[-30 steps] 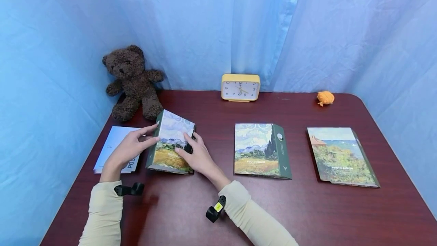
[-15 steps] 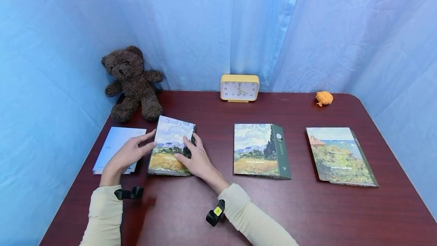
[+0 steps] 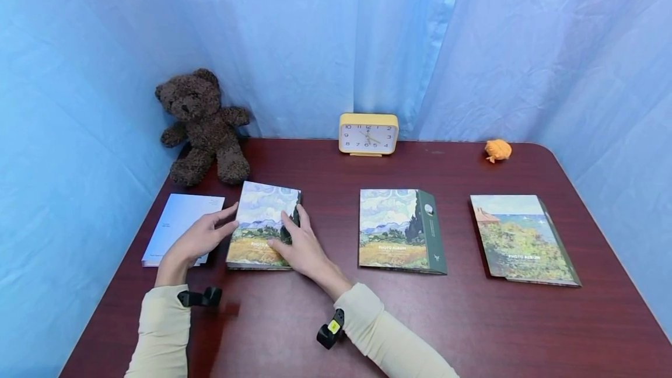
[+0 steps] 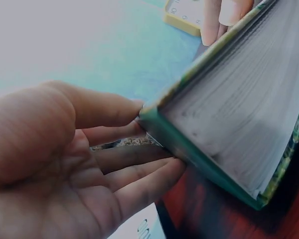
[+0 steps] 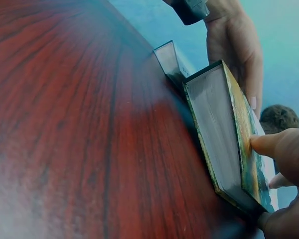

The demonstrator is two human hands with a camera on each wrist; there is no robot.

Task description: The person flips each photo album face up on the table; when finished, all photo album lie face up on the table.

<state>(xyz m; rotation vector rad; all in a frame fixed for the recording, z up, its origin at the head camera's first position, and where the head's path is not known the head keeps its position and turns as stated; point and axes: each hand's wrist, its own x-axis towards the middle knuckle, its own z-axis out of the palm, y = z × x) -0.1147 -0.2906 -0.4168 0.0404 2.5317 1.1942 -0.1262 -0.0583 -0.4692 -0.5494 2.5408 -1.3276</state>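
Observation:
A photo album (image 3: 262, 212) with a painted wheat-field cover lies front up at the left of the table, between my two hands. My left hand (image 3: 202, 238) touches its spine side; in the left wrist view the fingertips (image 4: 170, 168) meet the green spine (image 4: 204, 162). My right hand (image 3: 307, 249) rests on the cover's right part, its thumb on the painted field and other fingers at the right edge. In the right wrist view the page block (image 5: 217, 124) shows along the album's near side. A pale blue book (image 3: 181, 220) lies partly under my left forearm and hand.
A second wheat-field photo album (image 3: 391, 226) lies mid-table, and a seaside-cover album (image 3: 522, 238) farther right. At the back are a brown teddy bear (image 3: 196, 121), a yellow clock (image 3: 368, 134) and a small orange toy (image 3: 497, 150). Blue curtains (image 3: 294, 45) surround the table (image 3: 420, 325).
The album between my hands has tipped to the left and lowered, so its spine no longer shows in the head view. My left hand has shifted slightly down with it.

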